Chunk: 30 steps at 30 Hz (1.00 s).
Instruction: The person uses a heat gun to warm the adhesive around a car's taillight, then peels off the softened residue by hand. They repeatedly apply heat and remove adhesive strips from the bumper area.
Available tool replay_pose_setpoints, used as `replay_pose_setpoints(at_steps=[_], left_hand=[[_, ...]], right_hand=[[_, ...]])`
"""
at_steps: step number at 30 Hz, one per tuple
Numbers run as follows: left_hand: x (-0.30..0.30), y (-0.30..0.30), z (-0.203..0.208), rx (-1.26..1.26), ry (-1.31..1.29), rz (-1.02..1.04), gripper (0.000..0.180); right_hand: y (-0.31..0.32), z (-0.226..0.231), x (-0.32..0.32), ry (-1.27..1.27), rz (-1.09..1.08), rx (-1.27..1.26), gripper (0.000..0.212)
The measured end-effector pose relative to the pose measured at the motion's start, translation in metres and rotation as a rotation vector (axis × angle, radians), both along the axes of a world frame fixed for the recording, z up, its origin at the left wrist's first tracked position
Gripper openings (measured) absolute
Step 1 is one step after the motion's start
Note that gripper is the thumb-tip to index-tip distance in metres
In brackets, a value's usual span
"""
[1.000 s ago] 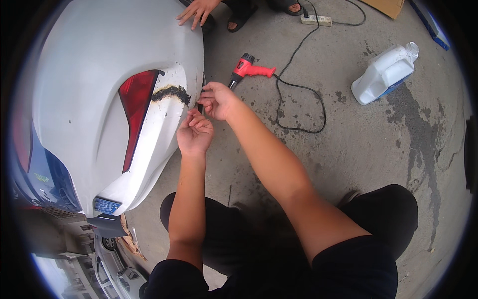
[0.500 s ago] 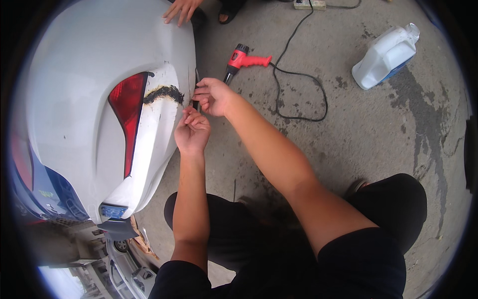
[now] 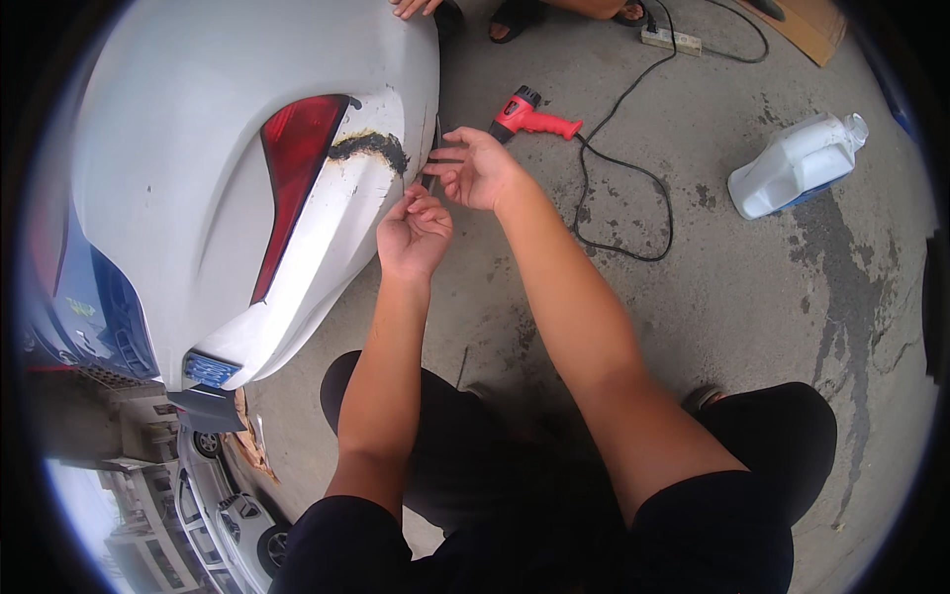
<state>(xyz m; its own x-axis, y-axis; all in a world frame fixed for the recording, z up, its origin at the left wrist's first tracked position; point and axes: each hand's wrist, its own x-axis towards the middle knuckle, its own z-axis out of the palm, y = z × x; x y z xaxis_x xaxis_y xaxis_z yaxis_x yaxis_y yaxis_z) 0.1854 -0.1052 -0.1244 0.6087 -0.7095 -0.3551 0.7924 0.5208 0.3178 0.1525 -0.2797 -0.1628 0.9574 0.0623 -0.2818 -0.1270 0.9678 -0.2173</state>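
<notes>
A white car bumper (image 3: pixel 358 223) fills the left side, with a red tail light (image 3: pixel 294 168) and a black, scorched-looking mark (image 3: pixel 371 148) on it. Just beyond the mark, both hands meet at the bumper's right edge. My left hand (image 3: pixel 414 233) is palm up, its thumb and fingers pinched together against that edge; what they grip is hidden. Slightly farther away, my right hand (image 3: pixel 477 173) has its fingers spread toward the same edge. A small dark piece (image 3: pixel 428 181) shows between the two hands, too small to name.
Beyond my right hand a red heat gun (image 3: pixel 534 121) lies on the concrete, its black cord (image 3: pixel 633 252) looping to a power strip (image 3: pixel 673 42). A white jug (image 3: pixel 797 166) lies at right. Another person's hand (image 3: pixel 414 8) rests on the car's far end. Cardboard (image 3: pixel 807 30) lies far right.
The whole view has shifted, so car, heat gun and jug sit farther right and mostly lower. Both hands stay at the bumper edge; my right fingers are spread wider.
</notes>
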Motion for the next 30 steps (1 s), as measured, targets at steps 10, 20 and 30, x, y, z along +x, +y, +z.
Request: replay_pose_setpoints(at_steps=[10, 20, 30], left_hand=[[-0.0055, -0.0053, 0.0080, 0.140, 0.002, 0.106, 0.023], [-0.0009, -0.0061, 0.0033, 0.089, 0.021, 0.065, 0.026], [-0.0038, -0.0091, 0.0072, 0.171, 0.002, 0.121, 0.020]], right_hand=[[0.0059, 0.0024, -0.0013, -0.084, 0.012, -0.069, 0.071], [0.0087, -0.0019, 0.0054, -0.038, 0.023, -0.032, 0.063], [0.0033, 0.0068, 0.0059, -0.002, -0.014, 0.120, 0.071]])
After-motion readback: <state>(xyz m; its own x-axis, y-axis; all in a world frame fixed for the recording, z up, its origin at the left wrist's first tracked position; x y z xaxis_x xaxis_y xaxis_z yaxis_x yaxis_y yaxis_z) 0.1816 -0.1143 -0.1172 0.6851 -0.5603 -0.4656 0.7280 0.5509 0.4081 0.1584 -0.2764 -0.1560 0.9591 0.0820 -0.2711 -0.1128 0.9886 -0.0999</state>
